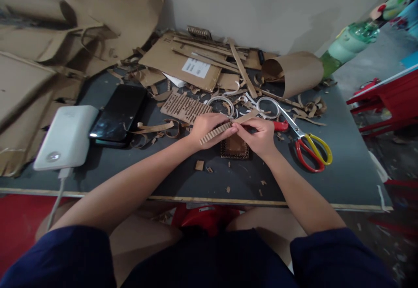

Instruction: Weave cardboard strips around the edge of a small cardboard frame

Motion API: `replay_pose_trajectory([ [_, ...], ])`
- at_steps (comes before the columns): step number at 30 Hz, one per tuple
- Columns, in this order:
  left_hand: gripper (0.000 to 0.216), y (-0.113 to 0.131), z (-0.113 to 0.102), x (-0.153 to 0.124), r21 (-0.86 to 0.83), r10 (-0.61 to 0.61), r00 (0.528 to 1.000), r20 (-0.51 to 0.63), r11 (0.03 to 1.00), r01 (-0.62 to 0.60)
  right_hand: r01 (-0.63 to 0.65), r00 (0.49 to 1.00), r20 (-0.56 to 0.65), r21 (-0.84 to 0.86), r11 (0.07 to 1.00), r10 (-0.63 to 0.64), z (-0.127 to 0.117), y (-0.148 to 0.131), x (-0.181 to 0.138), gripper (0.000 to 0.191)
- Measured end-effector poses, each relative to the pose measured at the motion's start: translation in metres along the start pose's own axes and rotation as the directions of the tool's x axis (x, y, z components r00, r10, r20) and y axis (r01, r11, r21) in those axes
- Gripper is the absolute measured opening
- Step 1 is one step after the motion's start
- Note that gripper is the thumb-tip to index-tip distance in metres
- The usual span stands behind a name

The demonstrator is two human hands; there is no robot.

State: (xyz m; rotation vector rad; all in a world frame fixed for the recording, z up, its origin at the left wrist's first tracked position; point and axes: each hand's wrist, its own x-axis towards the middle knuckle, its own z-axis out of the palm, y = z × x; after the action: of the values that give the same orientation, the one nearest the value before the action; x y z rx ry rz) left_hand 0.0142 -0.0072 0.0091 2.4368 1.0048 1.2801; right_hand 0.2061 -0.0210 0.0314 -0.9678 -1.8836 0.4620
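My left hand (204, 128) is closed around a corrugated cardboard strip (215, 134), its ridges facing up. At the strip's far end, the fingertips and thumb of my right hand (261, 136) pinch it. A flat, smooth cardboard strip (250, 116) slants up to the right from between my fingers; whether it joins the ridged one I cannot tell. Beneath my hands lies a small brown piece with a dark patterned edge (234, 149), partly covered. Just beyond them are ridged cardboard pieces (183, 106) and two white tape rolls (268, 108). A red handle (281, 125) pokes out behind my right hand.
Scissors with red and yellow handles (311, 152) lie right. A black phone (119, 114) and white power bank (67, 138) with a cable are left. Cardboard sheets (176, 61), scraps, a cardboard tube (302, 72) and a green bottle (348, 46) stand toward the wall.
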Motion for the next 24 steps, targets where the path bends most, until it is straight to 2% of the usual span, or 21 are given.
replay_pose_trajectory([
  [4,0.042,0.0012,0.0022,-0.0015,-0.002,0.035,0.997,-0.063,0.999,-0.036,-0.049,0.998,-0.044,0.002,0.999,0.049,-0.0003,0.0006,-0.0003,0.016],
  [9,0.028,0.0001,0.0043,-0.0036,-0.044,0.038,0.995,-0.097,0.998,-0.043,0.022,0.998,-0.060,-0.006,1.000,-0.023,0.0004,0.0017,0.0021,0.015],
  [15,0.024,0.0001,0.0055,-0.0044,-0.006,0.014,0.994,-0.110,1.000,-0.015,0.082,0.991,-0.100,-0.090,0.992,-0.091,0.0047,-0.0006,0.0034,0.013],
  [19,0.021,-0.0005,0.0066,-0.0042,-0.014,0.046,0.990,-0.130,0.999,-0.048,0.134,0.984,-0.111,-0.059,0.989,-0.140,0.0084,-0.0018,0.0017,0.014],
  [24,0.016,-0.0008,0.0081,-0.0039,-0.043,0.092,0.984,-0.155,0.994,-0.100,0.056,0.992,-0.112,-0.007,0.998,-0.056,0.0069,-0.0028,-0.0005,0.015],
])
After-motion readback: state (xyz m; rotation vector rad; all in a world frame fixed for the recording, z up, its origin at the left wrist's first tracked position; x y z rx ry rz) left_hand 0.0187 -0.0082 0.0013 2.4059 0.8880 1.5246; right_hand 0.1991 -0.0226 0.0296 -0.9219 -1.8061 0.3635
